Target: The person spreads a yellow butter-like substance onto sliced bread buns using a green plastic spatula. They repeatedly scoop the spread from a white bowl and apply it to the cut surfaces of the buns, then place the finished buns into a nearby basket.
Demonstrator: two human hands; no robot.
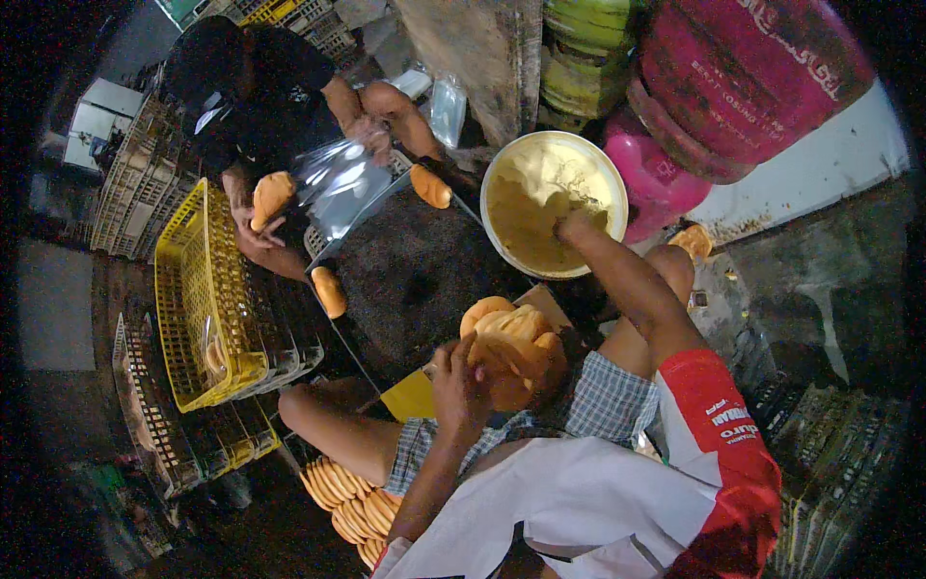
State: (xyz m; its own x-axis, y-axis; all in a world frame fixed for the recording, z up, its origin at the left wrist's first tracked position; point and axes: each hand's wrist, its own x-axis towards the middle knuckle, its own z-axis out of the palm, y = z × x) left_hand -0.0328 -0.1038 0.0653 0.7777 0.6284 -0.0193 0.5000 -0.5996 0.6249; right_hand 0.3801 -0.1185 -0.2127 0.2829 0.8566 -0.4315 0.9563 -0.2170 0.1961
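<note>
My left hand (457,383) grips a split bread bun (517,373) in front of my lap, its cut inside partly shaded. More golden bread (488,311) shows just beyond that bun, touching or close to it. My right hand (571,221) reaches into a round white tub (492,235) of pale yellow cream (528,174). Its fingers are sunk in or hidden by the cream, so whether they hold a tool is unclear. On the dark work surface (412,268) one filled-looking bun (431,187) lies at the far edge and another bun (329,292) at the left edge.
A co-worker's hand (264,231) holds a bun (273,199) across from me, beside clear plastic bags (340,184). Yellow plastic crates (188,289) stand at left. Rows of buns (354,499) lie by my left leg. Pink and green gas cylinders (738,87) stand behind the tub.
</note>
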